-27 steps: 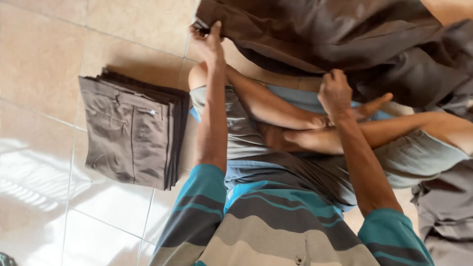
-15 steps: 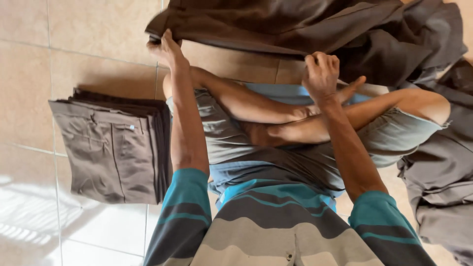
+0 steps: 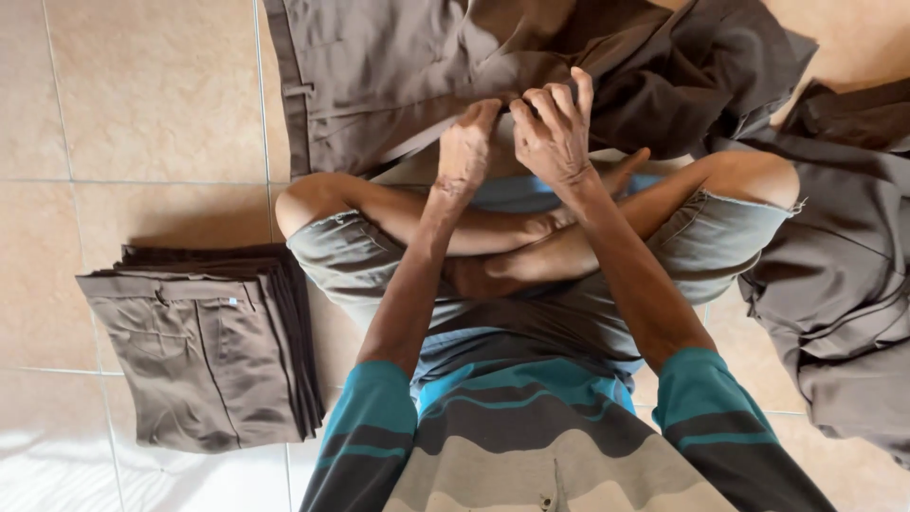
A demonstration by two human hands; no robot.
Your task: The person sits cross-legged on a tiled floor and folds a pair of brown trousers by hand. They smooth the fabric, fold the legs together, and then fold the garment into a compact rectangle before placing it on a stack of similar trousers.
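Both hands pinch brown trousers [image 3: 398, 85] at upper centre.
Left hand [image 3: 466, 147] and right hand [image 3: 555, 133] curl their fingers on bunched cloth; uneven grip could skew the crease, and the loose pile [image 3: 844, 275] at right could snag.

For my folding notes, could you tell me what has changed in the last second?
The left hand moved in from the far left edge of the brown trousers to meet the right hand at the middle; both now grip the cloth. The folded stack stayed put.
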